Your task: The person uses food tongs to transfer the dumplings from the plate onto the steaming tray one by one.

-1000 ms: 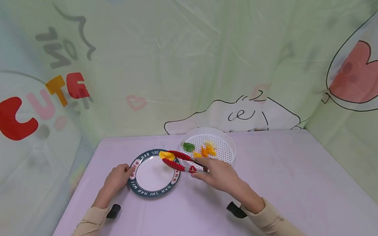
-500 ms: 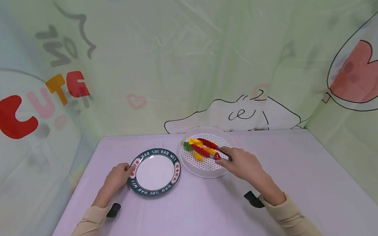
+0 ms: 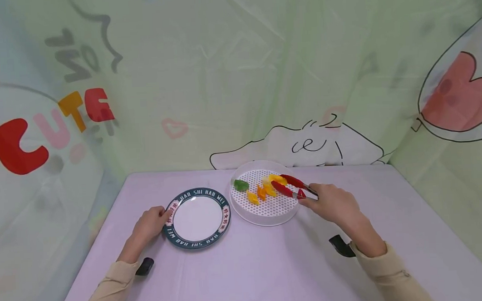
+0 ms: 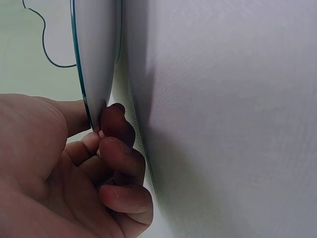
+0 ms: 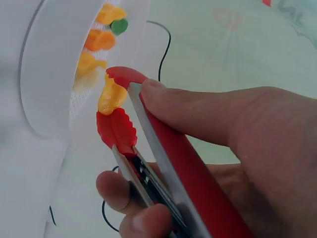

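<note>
My left hand (image 3: 148, 228) pinches the left rim of a white plate (image 3: 195, 219) with a dark green lettered border. In the left wrist view, the thumb lies on one face of the plate and curled fingers behind the other. My right hand (image 3: 334, 204) holds red-tipped metal tongs (image 3: 283, 189), which clamp a yellow pepper-like piece (image 5: 112, 94) over the right side of a round white perforated basket (image 3: 265, 221). In the basket lie a green piece (image 3: 241, 185), an orange piece (image 3: 261, 192), a pale piece (image 3: 265, 180) and a few yellow pieces (image 3: 253, 198).
A pale lilac cloth (image 3: 247, 273) covers the table. Behind the basket hangs a printed green curtain (image 3: 188, 80), meeting the table's back edge. The plate stands just left of the basket. A black wrist mount (image 3: 342, 246) juts from beneath the right forearm.
The right hand has carried the tongs and yellow piece from above the plate rightward across the basket to its right side. The left hand and plate have stayed in place.
</note>
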`<state>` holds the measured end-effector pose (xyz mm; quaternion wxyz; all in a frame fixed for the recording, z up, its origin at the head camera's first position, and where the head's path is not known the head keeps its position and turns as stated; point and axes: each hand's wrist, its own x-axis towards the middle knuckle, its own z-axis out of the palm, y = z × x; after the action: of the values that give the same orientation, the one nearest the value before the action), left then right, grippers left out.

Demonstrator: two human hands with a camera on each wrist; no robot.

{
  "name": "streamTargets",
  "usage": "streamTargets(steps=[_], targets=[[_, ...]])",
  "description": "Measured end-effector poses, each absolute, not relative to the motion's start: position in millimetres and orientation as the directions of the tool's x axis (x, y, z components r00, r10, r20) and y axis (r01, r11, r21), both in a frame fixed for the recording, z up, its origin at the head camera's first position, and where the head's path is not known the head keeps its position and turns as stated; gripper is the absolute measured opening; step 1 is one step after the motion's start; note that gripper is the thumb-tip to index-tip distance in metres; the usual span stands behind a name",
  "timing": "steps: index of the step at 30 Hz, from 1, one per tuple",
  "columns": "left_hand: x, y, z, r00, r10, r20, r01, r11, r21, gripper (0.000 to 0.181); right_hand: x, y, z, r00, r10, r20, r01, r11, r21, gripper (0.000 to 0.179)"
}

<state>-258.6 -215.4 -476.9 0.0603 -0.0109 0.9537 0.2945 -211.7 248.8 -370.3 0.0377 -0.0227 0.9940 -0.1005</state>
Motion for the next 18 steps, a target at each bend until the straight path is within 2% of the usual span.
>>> streamTargets(steps=[10,18], targets=[[-258,-215,-476,-0.992,0.014,-0.123,-0.057,0.827,0.559,0.029,-226,249,-359,-0.981,-0.012,-0.194,0.014,0.991,-0.131,0.065],[-257,-214,-474,-0.992,0.01,-0.127,-0.064,0.825,0.561,0.029,-232,239,-353,-0.975,-0.037,-0.22,-0.024,0.998,-0.06,0.055]])
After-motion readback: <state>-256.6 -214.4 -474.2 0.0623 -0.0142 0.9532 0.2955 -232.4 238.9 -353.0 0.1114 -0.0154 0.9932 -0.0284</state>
